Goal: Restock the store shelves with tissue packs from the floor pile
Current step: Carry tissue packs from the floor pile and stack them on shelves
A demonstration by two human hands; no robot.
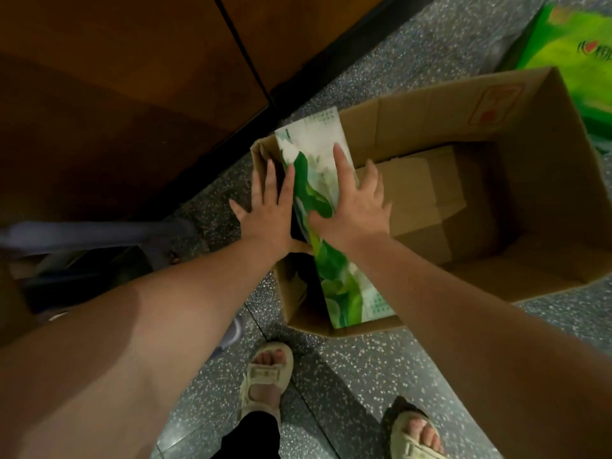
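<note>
Nearest the camera, below both wrists, two feet in pale sandals point(265, 382) stand on the speckled floor point(347, 392), so the person is bending over the work. Just beyond them sits an open cardboard box point(496, 279), and the tissue pack point(318, 207), a long green-and-white wrapped bundle, stands on edge along the box's left wall, probably the last one in it and leaning there because nothing else props it. Both hands bracket it, likely to squeeze it between the palms and lift it out. The left hand point(265, 210) is spread with straight fingers, reaching down between the pack and the box wall, its fingertips touching the pack's left face. The right hand point(354, 207) is also spread flat, palm and straight fingers pressing on the pack's upper right face; neither hand curls round anything. To the right of the right hand the box floor shows only bare folded flaps. Farther off, beyond the box's far corner, lies a bright green package point(573, 61). To the left of the left hand rises a dark brown cabinet front point(116, 94).
</note>
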